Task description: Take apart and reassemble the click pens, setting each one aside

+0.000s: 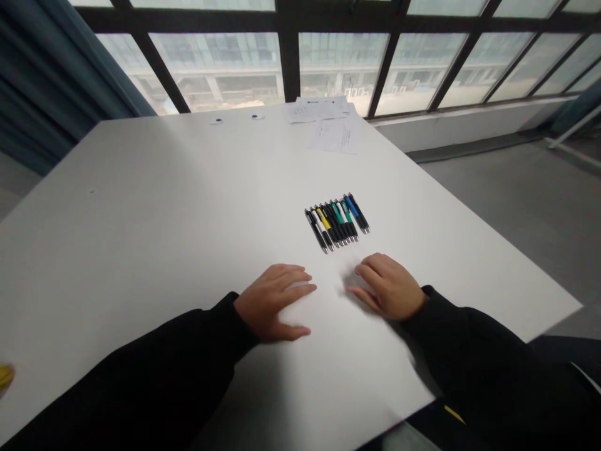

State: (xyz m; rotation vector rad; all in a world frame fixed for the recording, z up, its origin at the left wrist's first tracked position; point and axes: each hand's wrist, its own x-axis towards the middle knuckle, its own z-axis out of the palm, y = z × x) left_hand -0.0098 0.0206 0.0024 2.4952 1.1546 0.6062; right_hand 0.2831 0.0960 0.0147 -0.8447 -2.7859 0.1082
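Several click ballpoint pens (334,223) lie side by side in a slanted row on the white table, their silver tips pointing toward me. Their barrels show black, white, yellow, green and blue; a small gap sets the blue and black ones at the right end apart. My left hand (277,300) is at the near left of the row, fingers and thumb spread, holding nothing. On the near right, my right hand (387,286) has its fingers bent downward and its thumb held apart, with nothing seen in it. Neither hand touches the pens.
Printed papers (323,119) lie at the far edge of the white table (164,207), near two small round fittings. Windows (342,66) rise behind it, and a blue-grey curtain (51,69) hangs at the left. Something yellow (5,376) shows at the left frame edge.
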